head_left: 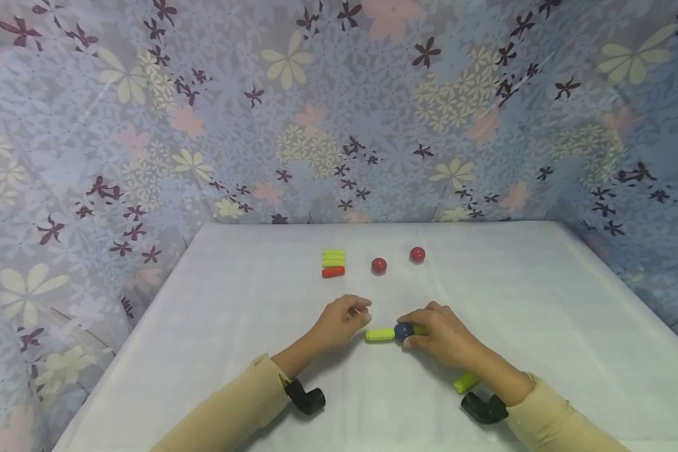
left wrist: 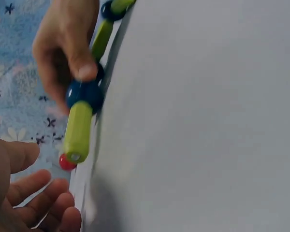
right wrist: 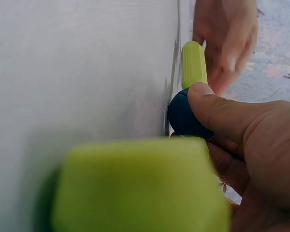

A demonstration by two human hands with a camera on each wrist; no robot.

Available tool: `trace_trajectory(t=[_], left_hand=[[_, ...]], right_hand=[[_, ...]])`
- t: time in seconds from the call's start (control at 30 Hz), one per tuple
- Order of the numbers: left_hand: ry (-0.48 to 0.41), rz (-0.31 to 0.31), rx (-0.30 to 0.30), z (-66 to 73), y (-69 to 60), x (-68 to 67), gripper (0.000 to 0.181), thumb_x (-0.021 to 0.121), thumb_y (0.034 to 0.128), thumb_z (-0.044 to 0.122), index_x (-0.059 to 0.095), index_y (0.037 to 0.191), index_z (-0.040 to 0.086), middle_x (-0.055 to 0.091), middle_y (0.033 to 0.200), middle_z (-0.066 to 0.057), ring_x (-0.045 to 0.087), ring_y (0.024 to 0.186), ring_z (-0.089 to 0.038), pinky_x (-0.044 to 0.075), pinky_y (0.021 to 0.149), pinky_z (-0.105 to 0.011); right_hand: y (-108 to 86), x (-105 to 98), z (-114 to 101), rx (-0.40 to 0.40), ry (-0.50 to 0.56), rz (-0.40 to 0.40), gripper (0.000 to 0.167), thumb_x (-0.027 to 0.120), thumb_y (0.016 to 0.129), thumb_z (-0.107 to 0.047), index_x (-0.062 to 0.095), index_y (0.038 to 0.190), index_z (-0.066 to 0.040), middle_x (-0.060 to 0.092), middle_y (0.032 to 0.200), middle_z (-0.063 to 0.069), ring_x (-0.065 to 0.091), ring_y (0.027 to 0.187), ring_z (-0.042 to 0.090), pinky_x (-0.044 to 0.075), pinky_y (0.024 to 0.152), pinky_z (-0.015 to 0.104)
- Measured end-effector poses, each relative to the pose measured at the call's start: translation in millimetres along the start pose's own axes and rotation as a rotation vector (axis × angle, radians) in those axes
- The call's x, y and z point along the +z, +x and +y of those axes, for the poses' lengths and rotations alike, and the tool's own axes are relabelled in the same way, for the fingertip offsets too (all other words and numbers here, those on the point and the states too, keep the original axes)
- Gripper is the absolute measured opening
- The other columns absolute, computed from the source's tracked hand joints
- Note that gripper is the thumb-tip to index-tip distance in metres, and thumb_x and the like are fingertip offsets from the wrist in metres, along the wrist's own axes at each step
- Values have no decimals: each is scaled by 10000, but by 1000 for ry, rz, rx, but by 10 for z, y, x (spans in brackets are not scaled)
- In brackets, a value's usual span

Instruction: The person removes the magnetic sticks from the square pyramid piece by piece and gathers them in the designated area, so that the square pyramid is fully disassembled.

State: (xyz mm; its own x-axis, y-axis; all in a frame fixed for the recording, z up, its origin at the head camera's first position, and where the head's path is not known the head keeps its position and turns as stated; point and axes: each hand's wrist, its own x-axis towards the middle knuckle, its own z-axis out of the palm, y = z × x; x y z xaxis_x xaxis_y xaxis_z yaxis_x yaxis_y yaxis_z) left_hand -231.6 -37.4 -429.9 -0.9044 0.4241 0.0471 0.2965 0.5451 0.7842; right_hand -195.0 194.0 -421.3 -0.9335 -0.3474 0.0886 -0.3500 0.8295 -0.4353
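A person in beige sleeves works over a surface covered in white cloth, with a flowered curtain behind. The right hand grips a blue ball between thumb and fingers, near the middle of the surface. A yellow-green stick meets the ball on its left and points toward the left hand. The left hand is just beyond the stick's free end, fingers apart and loosely bent, holding nothing. A second yellow-green stick shows on the ball's right, partly covered by the right hand, and a third yellow-green stick lies nearer the person, partly hidden by the right forearm. The left wrist view shows more of the row past the right hand: another blue ball between sticks. In the right wrist view, the thumb presses the gripped ball, while a large, blurred yellow-green shape fills the foreground. Farther back, left of centre, three yellow sticks lie side by side, with a red stick along their near edge. To their right sits a red ball; a second red ball sits farther right and slightly farther back. Each wrist wears a black device; the left one shows beside its cuff.
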Motion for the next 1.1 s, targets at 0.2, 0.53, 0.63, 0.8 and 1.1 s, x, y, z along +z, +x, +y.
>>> trace_trajectory(t=[0.2, 0.53, 0.63, 0.8, 1.1], left_hand=[[34, -2, 20, -30, -237, 81, 393, 679, 845, 252, 618, 1212, 125, 642, 1103, -19, 501, 972, -139, 410, 817, -261], [128, 51, 34, 7, -203, 236, 285, 743, 780, 266, 707, 1048, 177, 631, 943, 41, 417, 858, -83, 324, 759, -237], [135, 73, 36, 21, -194, 243, 226, 735, 782, 237, 723, 1003, 189, 638, 912, 49, 418, 834, -75, 316, 749, -231], [113, 87, 32, 21, -192, 244, 199, 724, 794, 217, 726, 992, 191, 634, 882, 50, 412, 806, -77, 312, 720, -228], [125, 122, 60, 26, -222, 227, 189, 721, 801, 221, 732, 982, 171, 634, 866, 41, 437, 785, -61, 341, 687, -186]], right_hand=[[7, -7, 7, 16, 7, -14, 409, 781, 732, -271, 691, 1122, -186, 704, 1015, -56, 492, 912, 105, 359, 769, 282], [-7, -17, 2, -15, 14, 4, 391, 773, 742, -280, 695, 1110, -177, 709, 1008, -48, 503, 914, 110, 354, 766, 292], [-7, -22, 3, -25, 15, 10, 390, 773, 741, -277, 696, 1110, -173, 714, 1012, -43, 505, 914, 112, 354, 769, 299], [-11, -16, -1, -26, 9, 9, 397, 774, 742, -271, 693, 1117, -168, 720, 1019, -46, 506, 914, 102, 349, 777, 291], [4, -39, -16, -46, 15, -18, 389, 763, 748, -282, 692, 1112, -163, 715, 1019, -42, 491, 879, 93, 353, 766, 291]])
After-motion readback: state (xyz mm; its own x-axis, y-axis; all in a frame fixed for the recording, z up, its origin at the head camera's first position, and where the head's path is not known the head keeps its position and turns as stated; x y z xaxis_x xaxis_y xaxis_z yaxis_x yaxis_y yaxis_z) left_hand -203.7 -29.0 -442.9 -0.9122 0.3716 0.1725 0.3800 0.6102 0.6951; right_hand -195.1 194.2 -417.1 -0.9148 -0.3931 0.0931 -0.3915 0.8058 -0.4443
